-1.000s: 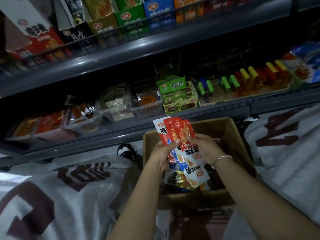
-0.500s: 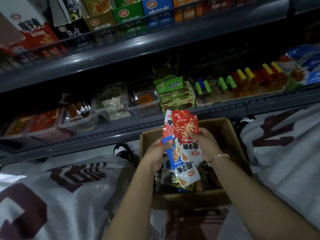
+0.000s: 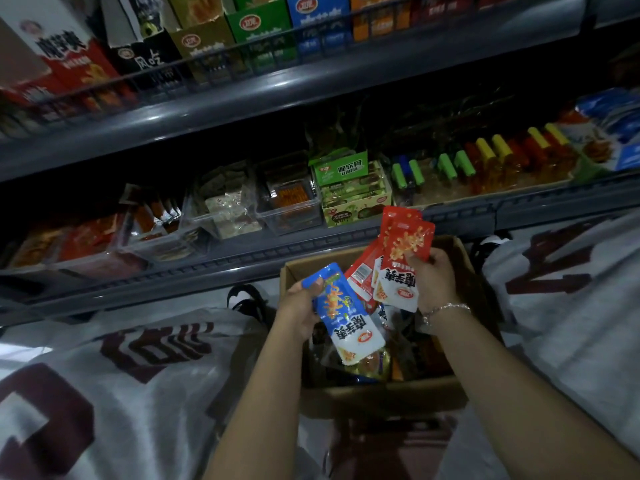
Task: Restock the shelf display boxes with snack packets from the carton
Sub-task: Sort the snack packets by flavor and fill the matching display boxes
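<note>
Overhead, left hand (image 3: 298, 310) pinching a blue-and-white foil snack packet (image 3: 346, 315), right hand (image 3: 433, 280) gripping several red-and-white foil packets (image 3: 403, 258), both above an open brown cardboard carton (image 3: 384, 393).

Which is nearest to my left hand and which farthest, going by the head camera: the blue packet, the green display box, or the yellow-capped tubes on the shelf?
1. Blue packet: held in the left hand, over the carton.
2. Green display box: on the shelf, above and slightly right.
3. Yellow-capped tubes: far right on that shelf.

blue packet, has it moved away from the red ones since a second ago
Yes. The blue packet, held in the left hand, has come down and left toward the carton's left wall, apart from the red packets in the right hand.
</note>
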The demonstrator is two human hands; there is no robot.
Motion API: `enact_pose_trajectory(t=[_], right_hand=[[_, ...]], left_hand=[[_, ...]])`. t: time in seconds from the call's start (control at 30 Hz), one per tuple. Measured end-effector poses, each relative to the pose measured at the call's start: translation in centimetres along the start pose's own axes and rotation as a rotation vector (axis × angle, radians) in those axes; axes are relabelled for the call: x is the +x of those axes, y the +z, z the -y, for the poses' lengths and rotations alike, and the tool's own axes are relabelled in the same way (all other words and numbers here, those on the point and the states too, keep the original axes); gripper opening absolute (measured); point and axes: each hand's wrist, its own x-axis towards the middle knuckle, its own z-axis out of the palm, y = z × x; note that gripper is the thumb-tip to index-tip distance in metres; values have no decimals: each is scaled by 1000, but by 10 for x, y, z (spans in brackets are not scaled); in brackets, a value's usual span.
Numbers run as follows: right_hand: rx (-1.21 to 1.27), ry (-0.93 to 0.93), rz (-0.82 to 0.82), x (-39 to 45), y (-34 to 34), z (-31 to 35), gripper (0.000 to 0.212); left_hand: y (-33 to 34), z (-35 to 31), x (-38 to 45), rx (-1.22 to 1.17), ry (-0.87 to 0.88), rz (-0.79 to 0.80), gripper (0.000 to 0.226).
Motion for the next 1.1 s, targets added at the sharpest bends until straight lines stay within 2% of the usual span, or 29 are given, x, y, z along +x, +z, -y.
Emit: enact_pose_trajectory(t=[0.13,0.3,0.47,0.77,0.87,0.93,1.1], right_hand=[[69,37,-5,5,-2,3,22],[155,96,23,6,-2,1,34],[12,78,194,-1,2,4,22],[-206,19,224,-11,12,-9,30],[-211,17,238,-14,13,-10,30],[-179,22,244,-14,15,-8,29],[-143,31,222,-10,13,0,20]], left_hand=[[0,-7,-5,-78,-90,-40,9],[6,-13,-14,-238,-159,-45,20],[6,-17,-20,-375,-159,54,19],[7,-16,-21,-219,-197,245,32],[8,-15,-21,-64,-165,297,21],[11,-14,-21,27,-119,289,10],[14,-16,-25,82,-17,228,13]])
